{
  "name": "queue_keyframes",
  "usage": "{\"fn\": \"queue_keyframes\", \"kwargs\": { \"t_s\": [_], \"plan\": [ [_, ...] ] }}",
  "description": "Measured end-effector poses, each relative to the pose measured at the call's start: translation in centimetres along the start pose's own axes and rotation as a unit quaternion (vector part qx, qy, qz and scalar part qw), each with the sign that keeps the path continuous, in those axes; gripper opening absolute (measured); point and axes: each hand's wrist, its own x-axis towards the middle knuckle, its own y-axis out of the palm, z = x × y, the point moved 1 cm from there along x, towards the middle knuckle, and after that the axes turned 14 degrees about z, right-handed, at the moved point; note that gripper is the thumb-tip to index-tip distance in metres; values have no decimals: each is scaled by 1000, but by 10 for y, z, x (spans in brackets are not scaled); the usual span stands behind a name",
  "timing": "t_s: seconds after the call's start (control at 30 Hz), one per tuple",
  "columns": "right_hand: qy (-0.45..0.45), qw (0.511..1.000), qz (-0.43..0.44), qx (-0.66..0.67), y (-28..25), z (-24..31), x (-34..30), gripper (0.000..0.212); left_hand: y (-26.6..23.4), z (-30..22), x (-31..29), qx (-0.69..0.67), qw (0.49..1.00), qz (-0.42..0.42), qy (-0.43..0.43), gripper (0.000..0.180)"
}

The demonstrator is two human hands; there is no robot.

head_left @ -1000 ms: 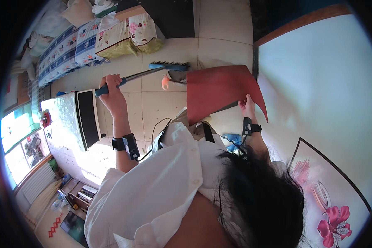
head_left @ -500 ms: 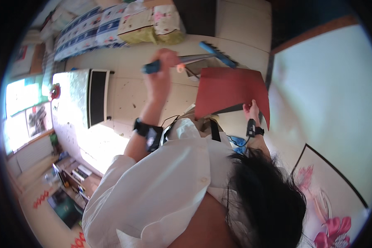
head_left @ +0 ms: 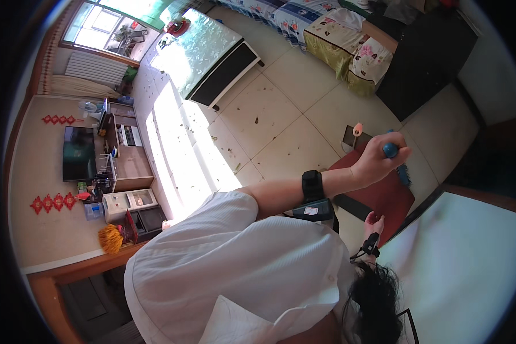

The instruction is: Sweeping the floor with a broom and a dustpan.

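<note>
My left hand (head_left: 378,161) is closed around a broom, whose blue handle end (head_left: 390,150) points up out of the fist. Below the hand part of its blue bristle head (head_left: 405,175) shows; the shaft is hidden. A dark red mat (head_left: 393,198) spreads beneath the broom. At the mat's near edge is my right hand (head_left: 374,222), its fingers curled on that edge. Just beyond my left fist rises a thin handle with an orange-pink looped end (head_left: 358,129), beside a dark flat piece (head_left: 348,136) that may be a dustpan.
Tiled floor (head_left: 281,126) carries scattered dark bits. A white-topped table with black side (head_left: 223,77) stands far left. Covered seating (head_left: 332,49) and a black panel (head_left: 427,66) lie ahead. A pale surface (head_left: 470,258) rises at right; a cabinet (head_left: 131,149) is on the left.
The view has turned left, so the room has swung across the picture. My left hand, still gripping the broom, now has the handle end upward. My right hand stays at the mat's edge.
</note>
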Motion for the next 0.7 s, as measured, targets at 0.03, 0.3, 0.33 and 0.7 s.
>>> {"fn": "queue_keyframes", "kwargs": {
  "t_s": [0.03, 0.3, 0.33, 0.7],
  "plan": [
    [-9, 1000, 2, 3, 5, -1, -1, 26, -2, -2, 2, -6, 1000, 5, 6, 13],
    [28, 998, 39, -45, 52, -7, -37, 30, 12, 42, -15, -103, 979, 164, 61, 7],
    [67, 996, 54, -27, 49, -1, -30, 25, 18, 56, -23, -115, 975, 179, 66, 7],
    [94, 923, 338, -157, 56, 12, -17, 21, 73, 159, -106, -16, 922, 382, -70, 17]
  ]
}}
